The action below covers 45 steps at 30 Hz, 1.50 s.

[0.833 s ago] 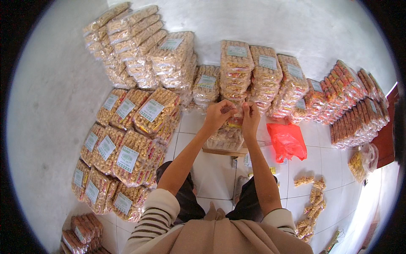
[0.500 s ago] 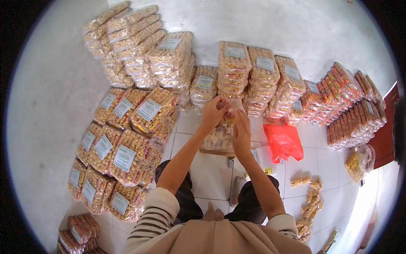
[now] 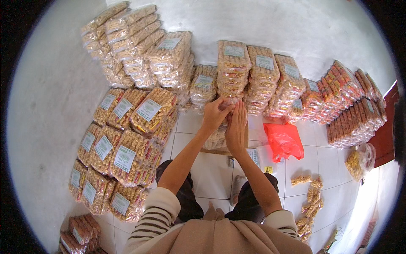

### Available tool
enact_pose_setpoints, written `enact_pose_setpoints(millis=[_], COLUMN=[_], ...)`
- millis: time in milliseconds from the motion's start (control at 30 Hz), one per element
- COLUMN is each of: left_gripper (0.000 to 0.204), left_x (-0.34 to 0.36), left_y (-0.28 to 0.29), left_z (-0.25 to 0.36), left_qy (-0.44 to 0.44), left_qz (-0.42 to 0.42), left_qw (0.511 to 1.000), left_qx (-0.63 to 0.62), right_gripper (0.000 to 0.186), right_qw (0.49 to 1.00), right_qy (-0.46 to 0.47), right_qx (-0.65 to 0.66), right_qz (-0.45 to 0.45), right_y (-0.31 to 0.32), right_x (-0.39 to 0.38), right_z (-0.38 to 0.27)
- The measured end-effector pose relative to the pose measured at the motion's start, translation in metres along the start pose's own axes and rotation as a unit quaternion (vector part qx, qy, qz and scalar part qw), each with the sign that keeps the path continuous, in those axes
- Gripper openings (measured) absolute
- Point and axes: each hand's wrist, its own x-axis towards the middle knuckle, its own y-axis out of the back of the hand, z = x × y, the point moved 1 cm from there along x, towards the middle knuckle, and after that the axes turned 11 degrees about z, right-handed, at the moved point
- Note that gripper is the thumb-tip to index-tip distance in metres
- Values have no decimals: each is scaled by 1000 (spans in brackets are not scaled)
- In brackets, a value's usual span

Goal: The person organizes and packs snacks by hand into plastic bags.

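Left fingers seem to pinch the snack bag — right fingers extend straight alongside, their grip unclear.

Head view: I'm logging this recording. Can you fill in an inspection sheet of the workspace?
Surface: white tiled floor.
Job's things: clear snack bag, apparently on a brown base.
Clutter: red plastic bag, snack pieces and a yellowish bag, all to the right.
Grips: left grip and right grip close together at the snack bag's far end; right fingers straight; how firmly either holds is unclear.
Cables: none certain; a thin object at lower right is too small to tell.
Surroundings: labelled packs stacked left and ahead, pale wall behind.
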Motion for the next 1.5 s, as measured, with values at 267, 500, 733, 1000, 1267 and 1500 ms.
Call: enact_pose_setpoints(millis=[267,500,733,1000,1267,1500], left_gripper=[11,10,18,19,43,44], left_x=[-5,-1,6,13,23,3], left_y=[2,2,7,9,18,34], left_z=[-5,-5,-9,-9,-16,-34], left_qy=[-138,-231,-274,-123,-207,-129], left_qz=[-3,-24,-27,-93,103,118], left_qw=[990,972,961,986,973,985], left_qx=[-39,-27,24,-71,-11,16], right_gripper=[46,25,17,12,9,13], right_qw=[974,968,941,996,959,957], right_qy=[-153,-130,-224,16,-143,-199], right_qx=[164,214,254,85,238,208], right_qz=[-41,8,14,30,-51,-36], right_y=[2,-4,-1,15,-2,4], right_x=[7,6,8,26,23,28], right_z=[5,23,20,12,24,22])
